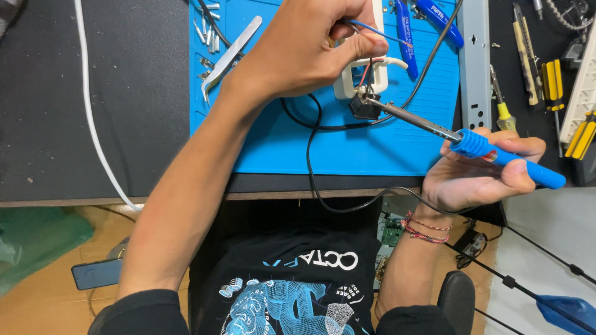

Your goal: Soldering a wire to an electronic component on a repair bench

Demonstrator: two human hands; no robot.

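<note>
Soldering a switch on the blue mat, tabletop centre.
Left hand, at 12 o'clock, pinches blue wire; right hand, at 3, grips soldering iron, tip on black switch. A slip could scorch fingers or insulation.

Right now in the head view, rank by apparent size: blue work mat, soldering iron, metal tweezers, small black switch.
1. Blue work mat, by far the largest.
2. Soldering iron, held in the right hand.
3. Metal tweezers, shorter, though the iron looks nearer the camera.
4. Small black switch.
</note>
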